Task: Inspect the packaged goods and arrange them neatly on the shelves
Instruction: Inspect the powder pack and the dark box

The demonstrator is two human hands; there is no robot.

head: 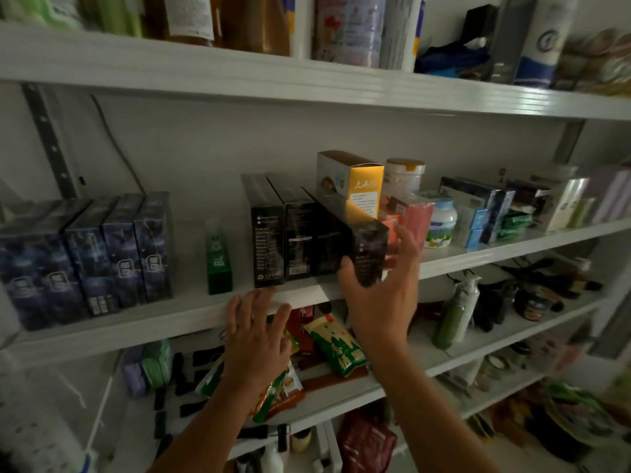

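My right hand (382,281) grips a black box (367,249) at the front of the middle shelf (191,312), thumb on its left face and fingers on its right side. The box stands at the right end of a row of black boxes (283,233). A yellow and white box (351,182) leans on top of that row. My left hand (256,329) rests with spread fingers on the shelf's front edge below the black boxes. Several dark blue boxes (88,254) stand at the left, and a green box (218,261) stands alone between the two groups.
Right of my right hand stand a pink box (415,220), white jars (440,220) and more small boxes (485,213). The shelf below holds snack bags (336,343) and a green pump bottle (456,312). Bottles (246,18) line the top shelf.
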